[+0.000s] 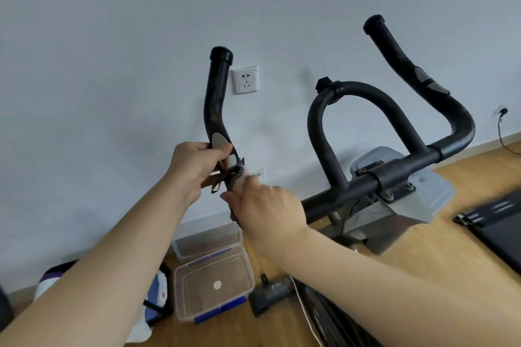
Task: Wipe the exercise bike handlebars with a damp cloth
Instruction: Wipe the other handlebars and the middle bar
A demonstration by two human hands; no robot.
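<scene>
The black exercise bike handlebars [400, 175] span the middle, with a left horn [215, 98], a centre loop and a right horn [400, 65]. My left hand [194, 166] grips the bend of the left horn just below its silver pulse pad. A dark patterned cloth [235, 175] is wrapped around the bar beside it. My right hand [265, 211] is closed on that cloth, pressing it against the bar between the left horn and the crossbar. Part of the cloth hangs hidden under my right hand.
Two clear plastic boxes [214, 284] sit on the wooden floor below the left horn. A wall socket [245, 80] is behind it. The bike's grey console [406, 191] sits under the crossbar. A black mat [501, 228] lies at right. A bag and white fabric [158, 298] lie lower left.
</scene>
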